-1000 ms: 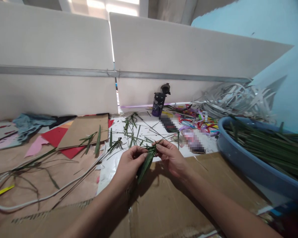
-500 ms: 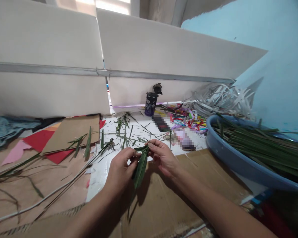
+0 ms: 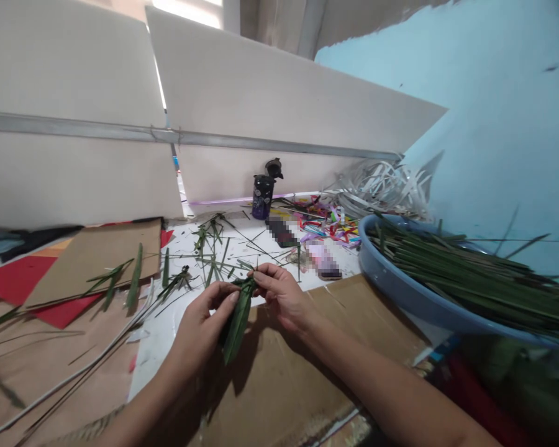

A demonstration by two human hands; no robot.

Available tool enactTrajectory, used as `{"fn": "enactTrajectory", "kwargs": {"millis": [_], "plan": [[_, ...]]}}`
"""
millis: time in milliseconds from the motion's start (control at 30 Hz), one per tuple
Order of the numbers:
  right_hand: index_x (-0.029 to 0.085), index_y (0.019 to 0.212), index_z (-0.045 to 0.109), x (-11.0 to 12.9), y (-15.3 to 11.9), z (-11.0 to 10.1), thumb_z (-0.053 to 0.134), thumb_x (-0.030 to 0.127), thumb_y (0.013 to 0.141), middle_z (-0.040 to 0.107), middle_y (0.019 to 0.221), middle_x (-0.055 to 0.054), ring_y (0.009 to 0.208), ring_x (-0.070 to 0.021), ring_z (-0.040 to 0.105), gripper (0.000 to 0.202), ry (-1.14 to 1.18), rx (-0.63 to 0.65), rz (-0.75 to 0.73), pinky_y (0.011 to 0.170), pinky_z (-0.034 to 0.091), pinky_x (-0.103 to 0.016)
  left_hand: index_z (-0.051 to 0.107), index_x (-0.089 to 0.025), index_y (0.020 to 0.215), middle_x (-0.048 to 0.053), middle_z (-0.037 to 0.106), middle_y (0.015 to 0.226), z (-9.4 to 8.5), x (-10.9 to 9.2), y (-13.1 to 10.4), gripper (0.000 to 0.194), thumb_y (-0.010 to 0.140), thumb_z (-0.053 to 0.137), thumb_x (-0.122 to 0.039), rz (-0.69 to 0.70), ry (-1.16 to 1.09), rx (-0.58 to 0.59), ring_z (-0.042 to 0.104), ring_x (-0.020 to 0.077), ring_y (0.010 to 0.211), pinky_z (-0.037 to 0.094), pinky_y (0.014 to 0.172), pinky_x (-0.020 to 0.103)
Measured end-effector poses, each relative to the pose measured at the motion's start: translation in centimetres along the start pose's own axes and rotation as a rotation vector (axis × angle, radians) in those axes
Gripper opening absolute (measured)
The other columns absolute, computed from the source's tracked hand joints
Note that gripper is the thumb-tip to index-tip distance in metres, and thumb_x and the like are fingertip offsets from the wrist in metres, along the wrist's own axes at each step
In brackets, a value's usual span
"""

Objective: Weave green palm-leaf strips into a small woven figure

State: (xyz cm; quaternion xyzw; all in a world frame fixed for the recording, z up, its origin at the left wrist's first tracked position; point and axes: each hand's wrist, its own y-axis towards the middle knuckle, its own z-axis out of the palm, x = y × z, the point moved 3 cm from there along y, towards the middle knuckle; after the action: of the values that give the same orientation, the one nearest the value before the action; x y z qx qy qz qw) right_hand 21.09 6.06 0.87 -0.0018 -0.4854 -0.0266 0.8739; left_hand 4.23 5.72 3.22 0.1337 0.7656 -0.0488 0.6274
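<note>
A bundle of folded green leaf strips (image 3: 238, 327) hangs between my hands over the brown cardboard sheet (image 3: 307, 347), its broad end pointing down toward me. My left hand (image 3: 209, 320) is closed on its left side, thumb and forefinger pinching the leaf. At the bundle's top, the fingertips of my right hand (image 3: 282, 295) are closed on the knotted or folded part. How the strips cross there is too small to make out. Beyond my hands, leaf scraps (image 3: 209, 239) lie scattered on the white surface.
A blue basin (image 3: 377, 273) full of long green leaf strips (image 3: 466, 273) stands at the right. Behind are a dark bottle (image 3: 261, 197) with its lid up, coloured strips (image 3: 328, 217) and a heap of white strips (image 3: 377, 186). A cardboard piece (image 3: 97, 261) and red paper (image 3: 13, 279) lie left.
The view has turned right, so everything sits farther left. My left thumb now lies along the leaf bundle, where the fingers were more curled before. Both hands keep hold of it.
</note>
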Motion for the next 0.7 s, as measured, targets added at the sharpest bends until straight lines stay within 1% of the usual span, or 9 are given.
{"fn": "enactTrajectory", "kwargs": {"millis": [100, 167, 267, 467, 533, 600, 700], "plan": [[0.022, 0.076, 0.077, -0.4, 0.1, 0.0, 0.100, 0.040, 0.065, 0.070, 0.077, 0.001, 0.072, -0.0151, 0.057, 0.031, -0.022, 0.020, 0.005, 0.071, 0.045, -0.030, 0.076, -0.021, 0.092, 0.008, 0.080, 0.093, 0.1, -0.4, 0.3, 0.036, 0.079, 0.072, -0.054, -0.026, -0.073, 0.019, 0.072, 0.0273, 0.087, 0.056, 0.075, 0.036], [0.022, 0.078, 0.078, -0.6, 0.2, 0.0, 0.100, 0.040, 0.066, 0.071, 0.078, 0.000, 0.071, -0.0151, 0.057, 0.031, -0.031, 0.031, -0.004, 0.072, 0.045, -0.031, 0.077, -0.021, 0.090, 0.008, 0.080, 0.093, 0.1, -0.4, 0.4, 0.036, 0.076, 0.074, -0.054, -0.023, -0.080, 0.028, 0.072, 0.0280, 0.089, 0.056, 0.079, 0.036], [0.022, 0.078, 0.077, -0.7, 0.3, -0.1, 0.099, 0.041, 0.066, 0.071, 0.079, 0.000, 0.071, -0.0149, 0.056, 0.031, -0.042, 0.041, -0.022, 0.072, 0.045, -0.031, 0.078, -0.022, 0.087, 0.007, 0.081, 0.092, 0.1, 0.1, 0.5, 0.033, 0.074, 0.076, -0.053, -0.026, -0.078, 0.037, 0.072, 0.0271, 0.087, 0.056, 0.078, 0.035], [0.023, 0.077, 0.078, -0.8, 0.4, -0.3, 0.096, 0.037, 0.070, 0.071, 0.078, 0.001, 0.069, -0.0146, 0.054, 0.023, -0.083, 0.027, -0.045, 0.070, 0.044, -0.030, 0.078, -0.024, 0.090, 0.007, 0.081, 0.093, 0.4, 1.4, 0.5, 0.027, 0.074, 0.082, -0.045, -0.030, -0.131, 0.050, 0.074, 0.0265, 0.088, 0.057, 0.077, 0.034], [0.024, 0.080, 0.080, -0.8, 0.4, -0.4, 0.095, 0.036, 0.070, 0.073, 0.082, 0.000, 0.070, -0.0141, 0.054, 0.021, -0.097, 0.024, -0.049, 0.068, 0.043, -0.029, 0.078, -0.023, 0.090, 0.007, 0.082, 0.093, 0.6, 1.3, 0.5, 0.029, 0.073, 0.083, -0.046, -0.055, -0.163, 0.039, 0.074, 0.0266, 0.088, 0.057, 0.076, 0.034], [0.026, 0.085, 0.082, -0.8, 0.4, -0.4, 0.095, 0.037, 0.069, 0.074, 0.087, 0.000, 0.070, -0.0136, 0.054, 0.023, -0.094, 0.020, -0.043, 0.066, 0.043, -0.028, 0.078, -0.022, 0.090, 0.008, 0.082, 0.094, 0.6, 0.9, 0.4, 0.032, 0.072, 0.082, -0.048, -0.092, -0.198, 0.011, 0.074, 0.0270, 0.089, 0.057, 0.076, 0.035], [0.026, 0.088, 0.083, -0.9, 0.3, -0.3, 0.095, 0.043, 0.071, 0.074, 0.086, 0.000, 0.065, -0.0119, 0.051, 0.027, -0.091, 0.033, 0.006, 0.060, 0.040, -0.025, 0.079, -0.022, 0.090, 0.008, 0.082, 0.096, 0.3, 0.1, 0.5, 0.034, 0.069, 0.081, -0.048, -0.116, -0.226, -0.057, 0.074, 0.0274, 0.092, 0.057, 0.081, 0.036]]}}
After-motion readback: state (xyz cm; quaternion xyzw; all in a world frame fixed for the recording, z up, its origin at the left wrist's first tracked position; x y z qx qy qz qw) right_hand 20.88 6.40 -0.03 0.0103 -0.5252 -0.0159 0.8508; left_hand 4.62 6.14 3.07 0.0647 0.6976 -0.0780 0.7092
